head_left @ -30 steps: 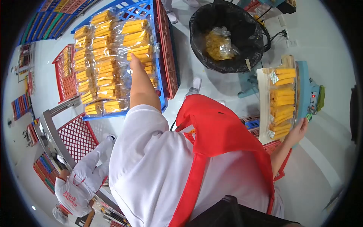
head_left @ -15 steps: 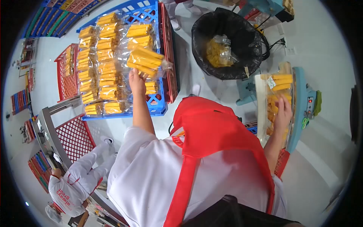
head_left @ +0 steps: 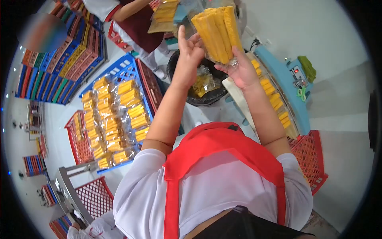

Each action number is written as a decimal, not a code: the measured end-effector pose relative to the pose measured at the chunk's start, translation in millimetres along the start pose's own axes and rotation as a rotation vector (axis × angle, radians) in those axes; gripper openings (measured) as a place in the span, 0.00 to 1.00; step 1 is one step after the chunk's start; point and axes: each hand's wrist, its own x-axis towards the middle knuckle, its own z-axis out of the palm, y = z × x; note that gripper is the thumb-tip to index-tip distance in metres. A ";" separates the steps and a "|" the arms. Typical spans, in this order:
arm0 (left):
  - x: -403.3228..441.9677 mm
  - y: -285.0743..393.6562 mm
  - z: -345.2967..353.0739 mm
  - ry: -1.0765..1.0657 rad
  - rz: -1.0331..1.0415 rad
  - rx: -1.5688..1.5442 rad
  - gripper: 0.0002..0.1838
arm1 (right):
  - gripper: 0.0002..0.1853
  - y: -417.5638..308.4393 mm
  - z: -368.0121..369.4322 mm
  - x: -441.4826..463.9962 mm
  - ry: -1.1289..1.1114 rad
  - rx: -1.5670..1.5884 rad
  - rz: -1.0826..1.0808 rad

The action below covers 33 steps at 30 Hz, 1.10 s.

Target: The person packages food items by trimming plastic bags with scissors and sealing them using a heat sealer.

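Note:
My right hand [head_left: 242, 71] is closed on the lower end of a clear plastic bag of yellow sticks [head_left: 217, 35], held up in front of me. The sticks stand roughly upright in the bag. Beside its left edge is my left hand [head_left: 189, 55], with the index finger stretched up and the other fingers partly bent. Those fingers are at the bag's side; whether they touch it is hard to tell. Below the right forearm, more yellow stick packs [head_left: 272, 95] lie in a row along a light-blue sealing machine [head_left: 284, 81].
At the left, a blue crate [head_left: 126, 59] bears rows of packed bags. Behind my hands stands a bin with a black liner [head_left: 175, 65]. A co-worker in a dark red apron [head_left: 139, 30] stands at the top. Red baskets [head_left: 312, 163] and stacked crates [head_left: 75, 51] surround me.
My left hand has left the blue crate, where it held a bag, and come to the middle. My right hand has risen from the machine with a bag. The view has turned.

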 end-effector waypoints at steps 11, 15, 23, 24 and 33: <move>-17.0 -36.3 114.4 -0.081 0.240 0.171 0.55 | 0.24 -45.3 -42.1 -75.8 -0.064 0.170 -0.080; -30.0 -51.7 124.0 -0.107 0.362 0.473 0.53 | 0.24 -48.0 -57.9 -85.5 -0.060 0.140 -0.205; -23.1 -50.0 122.4 -0.246 0.455 0.703 0.59 | 0.25 -52.4 -61.4 -71.3 -0.079 0.088 -0.383; -19.8 -51.2 120.0 -0.260 0.468 0.655 0.59 | 0.25 -52.9 -60.0 -67.0 -0.091 0.046 -0.407; -0.3 -47.7 103.1 -0.295 0.534 0.647 0.56 | 0.26 -47.1 -41.0 -35.0 -0.297 0.422 -0.285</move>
